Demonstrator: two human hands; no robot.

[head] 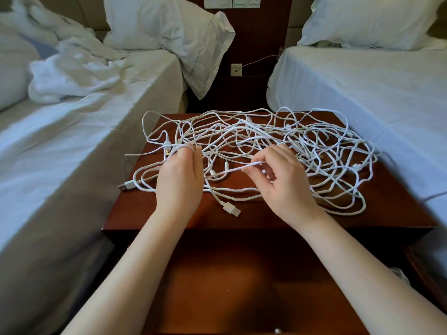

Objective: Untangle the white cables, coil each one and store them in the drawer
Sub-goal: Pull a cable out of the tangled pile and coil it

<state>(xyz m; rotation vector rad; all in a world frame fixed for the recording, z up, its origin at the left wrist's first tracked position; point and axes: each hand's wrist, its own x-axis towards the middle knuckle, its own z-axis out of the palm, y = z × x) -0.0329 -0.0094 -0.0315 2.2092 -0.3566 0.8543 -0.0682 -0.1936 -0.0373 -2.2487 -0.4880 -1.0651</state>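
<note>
white cables (266, 141): one big tangle spread over the table (242, 222), none coiled, none stored.
nearest: drawer (229, 274) under the table front looks pulled open, knob (277, 331) at the frame bottom. interior is dim, so not certain, but i see no cable in it.
left hand (180, 180) grip: fingers curled round a few strands at the tangle's left side, one strand looped over a finger.
right hand (283, 180) grip: thumb and forefinger pinching a single strand, lifted off the pile and running toward the left hand.
usb plug (232, 209) lies loose near the table front.
my read: very early, first cable being traced out. all separating, coiling and stowing left.
table is dark red wood, between the left bed (72, 146), rumpled, and the right bed (362, 88), smooth. pillows and wall socket (236, 69) behind.
</note>
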